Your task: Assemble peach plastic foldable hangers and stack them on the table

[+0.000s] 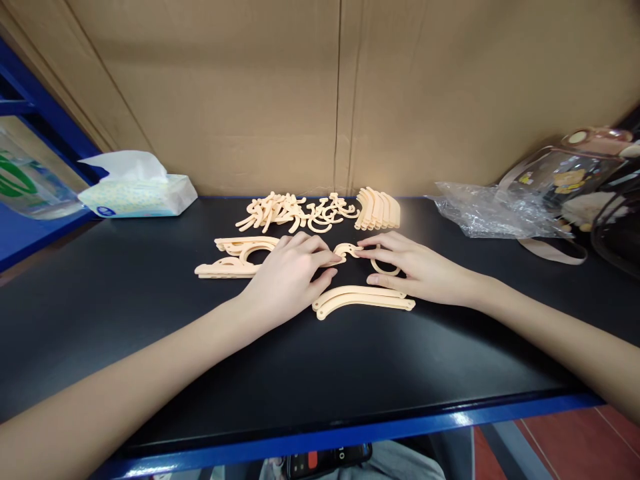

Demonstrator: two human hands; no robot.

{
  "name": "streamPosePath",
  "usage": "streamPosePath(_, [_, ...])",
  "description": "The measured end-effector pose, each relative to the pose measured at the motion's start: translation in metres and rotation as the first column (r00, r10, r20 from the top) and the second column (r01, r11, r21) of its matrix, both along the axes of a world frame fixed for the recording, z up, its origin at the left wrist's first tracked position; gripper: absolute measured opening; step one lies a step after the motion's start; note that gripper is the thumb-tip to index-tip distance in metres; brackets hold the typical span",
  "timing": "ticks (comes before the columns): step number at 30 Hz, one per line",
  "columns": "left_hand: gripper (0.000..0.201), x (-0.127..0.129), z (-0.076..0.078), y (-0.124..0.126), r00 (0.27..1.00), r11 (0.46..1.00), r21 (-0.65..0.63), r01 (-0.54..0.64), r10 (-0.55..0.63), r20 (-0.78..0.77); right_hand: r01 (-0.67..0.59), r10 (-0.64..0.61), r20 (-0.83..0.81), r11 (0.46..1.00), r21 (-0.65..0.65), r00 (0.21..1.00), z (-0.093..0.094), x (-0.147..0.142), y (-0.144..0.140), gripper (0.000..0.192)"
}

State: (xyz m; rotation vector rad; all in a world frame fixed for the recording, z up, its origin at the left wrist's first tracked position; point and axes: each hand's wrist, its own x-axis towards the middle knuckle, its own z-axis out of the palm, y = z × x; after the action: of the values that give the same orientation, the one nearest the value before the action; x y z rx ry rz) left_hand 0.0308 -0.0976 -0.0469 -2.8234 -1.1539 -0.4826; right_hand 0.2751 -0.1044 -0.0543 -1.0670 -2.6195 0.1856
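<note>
Between my hands lies a small cream plastic hook piece (347, 249), curved like an arch. My left hand (295, 268) is bent over its left end, fingers curled onto it; the exact grip is partly hidden. My right hand (417, 265) has its fingers apart, with the index and middle fingertips touching the hook piece's right end. Under that hand a round cream hook (385, 268) shows in part. Two long curved hanger arms (363, 297) lie side by side just in front. Folded hanger assemblies (230, 268) rest left of my left hand, partly covered by it.
Loose cream hooks (277, 210) form a heap at the back, beside a neat row of hanger arms (377, 209). A tissue pack (140, 193) stands back left. Crumpled clear plastic (493, 212) and a transparent bag (565, 177) are at right. Cardboard (225, 100) rises behind the black table (310, 380).
</note>
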Motion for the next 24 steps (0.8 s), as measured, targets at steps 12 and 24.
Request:
streamPosePath(12, [0.028,-0.001,-0.003,0.002,0.999,1.0,-0.002,0.015,-0.015,0.034,0.08,-0.059,-0.195,0.992,0.098,0.979,-0.002,0.007,0.009,0.032])
streamPosePath(24, [0.025,-0.005,-0.001,0.003,0.996,0.998,-0.011,0.054,-0.053,0.074,0.367,-0.353,-0.232,0.93,0.018,0.906,0.009,0.015,0.013,0.027])
